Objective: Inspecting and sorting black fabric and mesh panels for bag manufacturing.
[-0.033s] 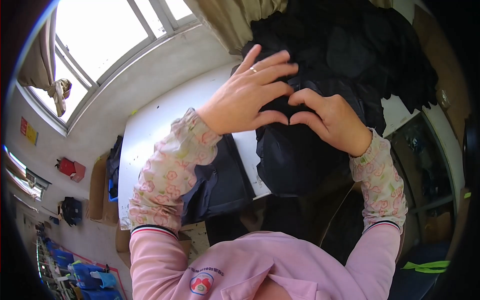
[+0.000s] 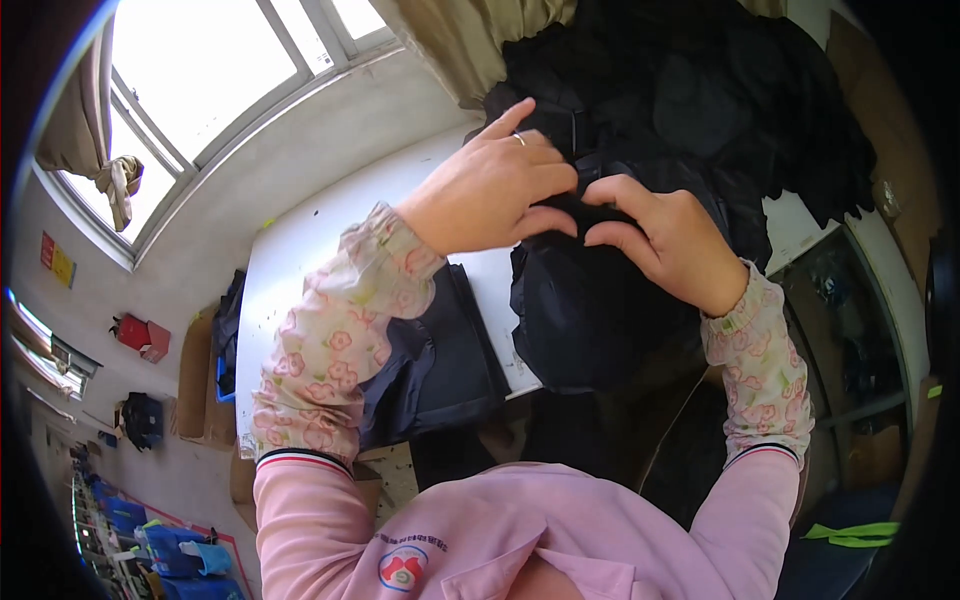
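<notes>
Over a heap of black fabric on the table, my two hands face each other with their fingertips close together. My left hand, wearing a ring, bends its fingers toward the cloth; its thumb and index finger stay apart, and the little finger sticks out. My right hand curves its thumb and index finger into a C with dark cloth showing in the gap; its other fingers are hidden. Whether either hand presses the cloth, I cannot make out. Left of the heap lies a flat stack of folded black fabric at the table's front edge.
The white table stretches left below a window. A large black fabric pile covers its back right, next to a beige curtain. Cardboard stands at the left table end. A bright green strip lies at lower right.
My left hand's spread fingers have curled inward, and the hand has shifted slightly. The tips of my thumbs have drawn a little apart. My right hand keeps nearly the same curved shape.
</notes>
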A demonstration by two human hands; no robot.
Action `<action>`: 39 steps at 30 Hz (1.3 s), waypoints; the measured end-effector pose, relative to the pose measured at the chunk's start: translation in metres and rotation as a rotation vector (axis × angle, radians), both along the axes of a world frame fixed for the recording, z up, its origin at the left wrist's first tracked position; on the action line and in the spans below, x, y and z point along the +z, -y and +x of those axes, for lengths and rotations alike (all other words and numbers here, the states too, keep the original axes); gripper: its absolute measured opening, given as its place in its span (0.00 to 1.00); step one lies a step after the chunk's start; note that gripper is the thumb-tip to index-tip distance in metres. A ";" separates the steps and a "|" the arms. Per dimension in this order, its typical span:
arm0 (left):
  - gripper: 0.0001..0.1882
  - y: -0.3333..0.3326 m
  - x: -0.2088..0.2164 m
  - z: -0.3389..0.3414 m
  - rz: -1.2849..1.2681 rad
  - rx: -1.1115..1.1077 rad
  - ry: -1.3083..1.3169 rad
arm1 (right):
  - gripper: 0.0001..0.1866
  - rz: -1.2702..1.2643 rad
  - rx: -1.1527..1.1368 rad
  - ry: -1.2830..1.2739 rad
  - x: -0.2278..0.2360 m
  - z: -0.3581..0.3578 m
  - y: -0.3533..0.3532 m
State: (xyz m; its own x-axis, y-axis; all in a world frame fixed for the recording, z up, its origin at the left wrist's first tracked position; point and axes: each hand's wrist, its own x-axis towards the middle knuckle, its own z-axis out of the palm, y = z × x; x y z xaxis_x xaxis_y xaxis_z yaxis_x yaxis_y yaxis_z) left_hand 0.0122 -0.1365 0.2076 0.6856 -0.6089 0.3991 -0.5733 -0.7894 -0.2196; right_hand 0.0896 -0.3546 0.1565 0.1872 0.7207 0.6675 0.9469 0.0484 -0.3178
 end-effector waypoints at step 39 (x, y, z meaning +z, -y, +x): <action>0.22 -0.176 -0.241 -0.213 -2.104 0.194 -0.439 | 0.21 0.385 0.509 -0.850 0.082 -0.020 -0.091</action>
